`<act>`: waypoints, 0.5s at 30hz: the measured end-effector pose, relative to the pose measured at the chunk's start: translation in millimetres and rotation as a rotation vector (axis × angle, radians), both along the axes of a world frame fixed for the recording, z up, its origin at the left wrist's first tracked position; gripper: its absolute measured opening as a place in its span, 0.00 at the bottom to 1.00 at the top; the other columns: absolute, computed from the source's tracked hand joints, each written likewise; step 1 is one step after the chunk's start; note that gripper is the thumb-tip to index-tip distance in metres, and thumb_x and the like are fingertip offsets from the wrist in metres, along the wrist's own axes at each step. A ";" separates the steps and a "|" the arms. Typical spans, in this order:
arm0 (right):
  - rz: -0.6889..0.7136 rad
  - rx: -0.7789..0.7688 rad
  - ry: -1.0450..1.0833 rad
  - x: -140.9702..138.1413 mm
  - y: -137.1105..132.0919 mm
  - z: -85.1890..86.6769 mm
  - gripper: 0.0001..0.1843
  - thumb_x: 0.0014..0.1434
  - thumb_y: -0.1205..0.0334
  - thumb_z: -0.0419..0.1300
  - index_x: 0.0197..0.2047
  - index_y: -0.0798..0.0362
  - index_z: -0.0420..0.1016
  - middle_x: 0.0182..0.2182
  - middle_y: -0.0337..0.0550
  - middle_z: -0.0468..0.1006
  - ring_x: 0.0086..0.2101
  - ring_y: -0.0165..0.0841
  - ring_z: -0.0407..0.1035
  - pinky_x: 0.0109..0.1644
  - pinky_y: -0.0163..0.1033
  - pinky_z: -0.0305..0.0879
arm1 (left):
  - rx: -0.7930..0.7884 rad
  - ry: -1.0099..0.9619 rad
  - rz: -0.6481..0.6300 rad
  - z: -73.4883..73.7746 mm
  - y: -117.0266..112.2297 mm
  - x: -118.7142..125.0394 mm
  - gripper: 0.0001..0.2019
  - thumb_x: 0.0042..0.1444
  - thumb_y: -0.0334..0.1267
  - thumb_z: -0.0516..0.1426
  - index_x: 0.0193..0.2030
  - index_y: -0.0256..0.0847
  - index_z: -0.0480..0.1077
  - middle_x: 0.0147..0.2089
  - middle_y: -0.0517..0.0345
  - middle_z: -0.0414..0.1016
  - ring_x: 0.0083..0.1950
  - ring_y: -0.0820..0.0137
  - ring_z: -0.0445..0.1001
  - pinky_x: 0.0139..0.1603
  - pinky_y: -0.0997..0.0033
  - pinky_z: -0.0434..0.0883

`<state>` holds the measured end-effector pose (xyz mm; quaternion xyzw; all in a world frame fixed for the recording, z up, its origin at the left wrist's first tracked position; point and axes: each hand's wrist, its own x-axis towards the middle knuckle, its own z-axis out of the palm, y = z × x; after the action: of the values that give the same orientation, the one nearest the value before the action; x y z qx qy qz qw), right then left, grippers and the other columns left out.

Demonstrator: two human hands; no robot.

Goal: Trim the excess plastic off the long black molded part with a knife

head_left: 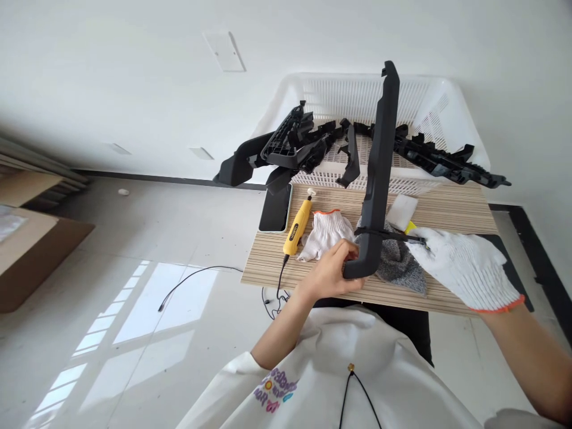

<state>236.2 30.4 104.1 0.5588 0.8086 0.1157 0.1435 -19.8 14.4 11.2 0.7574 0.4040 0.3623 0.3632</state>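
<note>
My bare left hand (337, 268) is closed around the lower, bent end of a long black plastic trim piece (379, 161), which stands nearly upright above the table. My right hand (462, 265), in a white knit glove with an orange cuff, grips a slim dark tool (402, 236) whose exact kind I cannot make out. That tool reaches left across the lower part of the trim piece. Under it lies a grey cloth (402, 268). A small yellow thing (410, 226) shows beside the gloved fingers, partly hidden.
Behind, a white plastic basket (424, 89) carries several black plastic parts (286, 146), some jutting over its rim. On the wood-grain table (263, 262) lie a phone (276, 210), a corded yellow rotary tool (297, 228), a white glove (329, 232) and a white block (402, 210).
</note>
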 end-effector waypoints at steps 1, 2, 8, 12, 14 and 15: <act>-0.004 -0.013 -0.019 -1.5 -0.5 1.5 0.30 0.69 0.54 0.36 0.51 0.48 0.80 0.29 0.47 0.81 0.22 0.36 0.67 0.27 0.40 0.37 | -0.006 -0.020 0.022 -0.4 -0.9 -0.1 0.17 0.48 0.34 0.64 0.41 0.44 0.61 0.41 0.58 0.69 0.40 0.68 0.70 0.40 0.67 0.70; -0.008 -0.016 -0.031 -2.8 -1.2 3.0 0.30 0.69 0.54 0.36 0.50 0.48 0.80 0.29 0.47 0.81 0.22 0.36 0.67 0.27 0.40 0.38 | -0.016 -0.038 0.041 -0.6 -1.7 -0.2 0.18 0.49 0.35 0.65 0.41 0.44 0.61 0.41 0.58 0.70 0.40 0.67 0.71 0.40 0.67 0.71; -0.010 0.097 -0.016 -1.9 -6.1 4.5 0.27 0.69 0.50 0.41 0.42 0.50 0.80 0.20 0.46 0.75 0.18 0.34 0.63 0.26 0.39 0.37 | 0.043 -0.069 0.101 -1.3 -2.6 1.5 0.22 0.50 0.45 0.69 0.45 0.43 0.64 0.41 0.57 0.71 0.41 0.67 0.73 0.40 0.66 0.74; 0.014 0.227 -0.009 2.4 -8.6 3.2 0.25 0.69 0.48 0.43 0.42 0.49 0.79 0.18 0.43 0.74 0.18 0.35 0.64 0.26 0.39 0.36 | 0.185 -0.101 0.148 -5.6 -3.2 2.7 0.26 0.50 0.49 0.70 0.49 0.43 0.66 0.43 0.56 0.72 0.41 0.68 0.74 0.38 0.67 0.76; 0.030 0.270 -0.020 3.5 -8.7 4.1 0.24 0.69 0.47 0.44 0.41 0.48 0.79 0.17 0.42 0.73 0.18 0.36 0.65 0.25 0.39 0.36 | 0.247 -0.127 0.161 -7.5 -4.1 2.3 0.27 0.50 0.52 0.70 0.51 0.43 0.66 0.44 0.55 0.73 0.41 0.68 0.75 0.36 0.69 0.76; 0.039 0.279 -0.024 3.6 -8.3 5.0 0.24 0.69 0.48 0.44 0.42 0.48 0.79 0.17 0.42 0.73 0.18 0.37 0.65 0.25 0.39 0.35 | 0.278 -0.144 0.166 -8.0 -4.5 1.9 0.28 0.50 0.53 0.70 0.52 0.43 0.66 0.45 0.54 0.73 0.42 0.68 0.75 0.35 0.70 0.76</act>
<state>239.9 22.0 109.0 0.5562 0.7934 0.2364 0.0720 -17.8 10.0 3.2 0.7365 0.3841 0.4966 0.2517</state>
